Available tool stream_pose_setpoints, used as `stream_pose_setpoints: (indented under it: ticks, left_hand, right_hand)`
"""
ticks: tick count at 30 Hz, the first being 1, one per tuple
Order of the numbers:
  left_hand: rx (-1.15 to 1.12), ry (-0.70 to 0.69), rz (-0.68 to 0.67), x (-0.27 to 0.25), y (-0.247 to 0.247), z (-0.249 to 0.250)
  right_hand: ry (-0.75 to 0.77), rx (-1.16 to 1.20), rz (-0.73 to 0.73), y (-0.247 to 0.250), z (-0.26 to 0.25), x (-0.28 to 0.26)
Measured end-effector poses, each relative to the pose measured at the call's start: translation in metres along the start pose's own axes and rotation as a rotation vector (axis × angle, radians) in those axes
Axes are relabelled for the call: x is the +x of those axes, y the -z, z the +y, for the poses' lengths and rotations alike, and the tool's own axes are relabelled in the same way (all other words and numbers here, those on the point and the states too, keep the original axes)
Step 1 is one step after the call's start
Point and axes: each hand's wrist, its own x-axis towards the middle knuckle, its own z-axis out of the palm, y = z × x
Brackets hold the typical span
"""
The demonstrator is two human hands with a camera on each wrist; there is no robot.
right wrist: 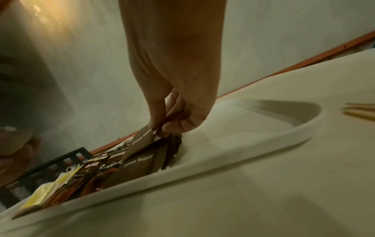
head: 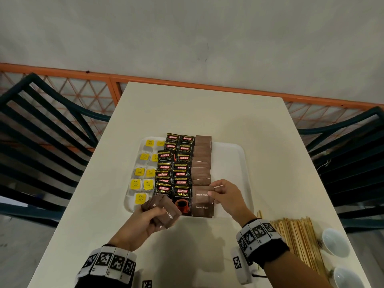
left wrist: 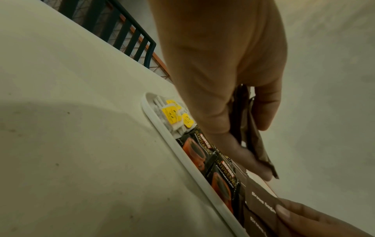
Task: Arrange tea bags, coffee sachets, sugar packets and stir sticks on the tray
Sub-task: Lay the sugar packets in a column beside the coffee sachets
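Brown sugar packet at the tray's near edge is pinched by the right hand; the left hand grips a spare packet stack nearby.

Even, soft light is filling the head view, and the edges are bending strongly. Both wrist views are looking dim and blurred; a warm glare is glowing in the right one's upper left corner.

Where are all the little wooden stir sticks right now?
In the head view the stir sticks lie in a loose pile on the table, off the tray, beside the right hand wrist, next to two white bowls.
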Motion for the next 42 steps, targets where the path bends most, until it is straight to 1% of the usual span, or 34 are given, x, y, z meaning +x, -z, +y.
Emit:
stream_pose_setpoints:
  ticks: [5, 9, 11, 12, 13, 14, 15, 17, 18, 19, 23, 27, 30, 32, 34, 36, 39, 42]
  left_hand:
    - [0.037, -0.011, 0.019, 0.000, -0.001, 0.001]
    - [0.071, -0.033, 0.028, 0.002, -0.005, 0.001]
    - [0.074, -0.039, 0.033, 0.004, -0.007, 0.000]
    - [0.071, -0.042, 0.038, 0.004, -0.008, 0.000]
    - [0.066, -0.046, 0.042, 0.005, -0.009, 0.000]
    - [0.062, -0.050, 0.049, 0.006, -0.010, -0.001]
    - [0.059, -0.056, 0.059, 0.007, -0.010, -0.001]
    - [0.057, -0.069, 0.078, 0.007, -0.011, -0.001]
    - [0.060, -0.075, 0.080, 0.007, -0.012, -0.001]
    - [0.068, -0.081, 0.073, 0.007, -0.012, 0.000]
    - [0.071, -0.077, 0.053, 0.007, -0.009, -0.001]
    - [0.063, -0.053, 0.042, 0.007, -0.008, -0.004]
    - [0.049, -0.064, 0.036, 0.009, -0.007, -0.002]
    - [0.039, -0.070, 0.017, 0.010, -0.006, -0.002]
    - [0.022, -0.066, 0.017, 0.011, -0.006, -0.003]
    - [-0.004, -0.058, 0.033, 0.013, -0.005, -0.005]
    - [-0.062, -0.057, 0.067, 0.016, -0.001, -0.004]
    - [-0.137, -0.062, 0.065, 0.016, 0.004, -0.002]
  right_hand:
    - [0.067, -0.124, 0.099, -0.006, 0.004, -0.002]
    - [0.085, -0.187, 0.152, -0.008, 0.004, -0.003]
    - [0.132, -0.281, 0.199, -0.010, 0.001, -0.006]
    - [0.181, -0.301, 0.212, -0.012, -0.003, -0.009]
    - [0.235, -0.300, 0.191, -0.014, -0.008, -0.014]
    - [0.281, -0.280, 0.122, -0.017, -0.013, -0.019]
    - [0.305, -0.248, 0.009, -0.020, -0.019, -0.026]
    - [0.268, -0.208, -0.254, -0.027, -0.027, -0.037]
    - [0.239, -0.200, -0.346, -0.031, -0.028, -0.039]
    - [0.220, -0.183, -0.397, -0.035, -0.027, -0.039]
    - [0.145, 0.008, -0.422, -0.042, -0.027, -0.036]
    - [0.061, 0.222, -0.382, -0.043, -0.031, -0.034]
    - [0.009, 0.336, -0.443, -0.045, -0.028, -0.035]
    - [-0.009, 0.347, -0.486, -0.047, -0.026, -0.037]
    - [-0.011, 0.342, -0.479, -0.047, -0.025, -0.036]
    - [-0.009, 0.345, -0.427, -0.044, -0.026, -0.033]
    - [0.028, 0.304, -0.301, -0.028, -0.030, -0.023]
    - [0.021, 0.352, -0.159, -0.008, -0.030, -0.007]
